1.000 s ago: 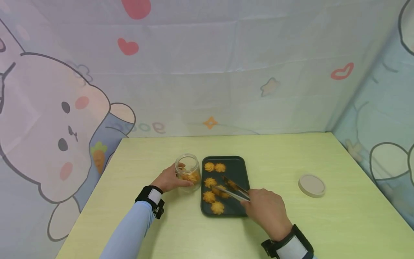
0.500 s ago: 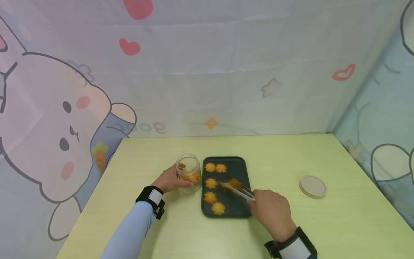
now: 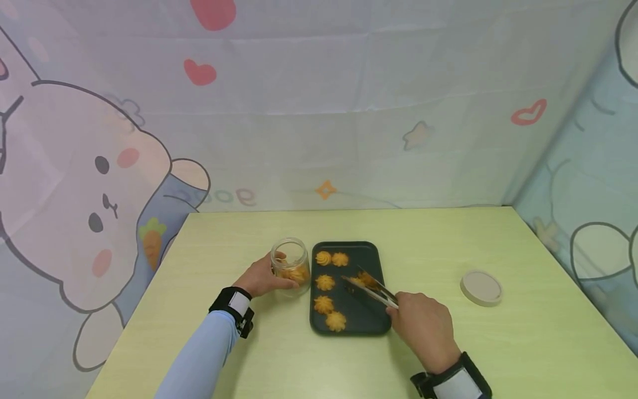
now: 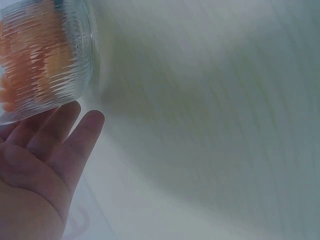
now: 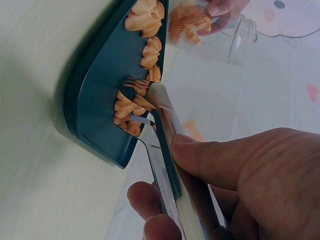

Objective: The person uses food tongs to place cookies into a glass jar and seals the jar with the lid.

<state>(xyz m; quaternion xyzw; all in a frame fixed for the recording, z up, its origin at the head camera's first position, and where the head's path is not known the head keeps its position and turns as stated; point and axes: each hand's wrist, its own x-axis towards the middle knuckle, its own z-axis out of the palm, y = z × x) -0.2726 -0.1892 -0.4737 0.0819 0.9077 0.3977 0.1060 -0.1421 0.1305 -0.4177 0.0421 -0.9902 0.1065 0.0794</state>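
My left hand holds an open glass jar near the tray's left side, thumb in front. Piped, flower-shaped cookies lie inside the jar; the ribbed glass shows close up in the left wrist view. With its thumb and fingers my right hand grips metal tongs. Their ends straddle a cookie over the dark tray; whether they squeeze it I cannot tell. Several more cookies sit along the tray's left side.
A round beige lid lies flat to the right on the pale yellow-green table. Behind the table hangs a printed cloth backdrop, and another printed wall stands at the right.
My right hand and the tongs have moved slightly right. A cookie from mid-tray has shifted right and a little away, staying between the tong ends. The left hand and jar stay in place.
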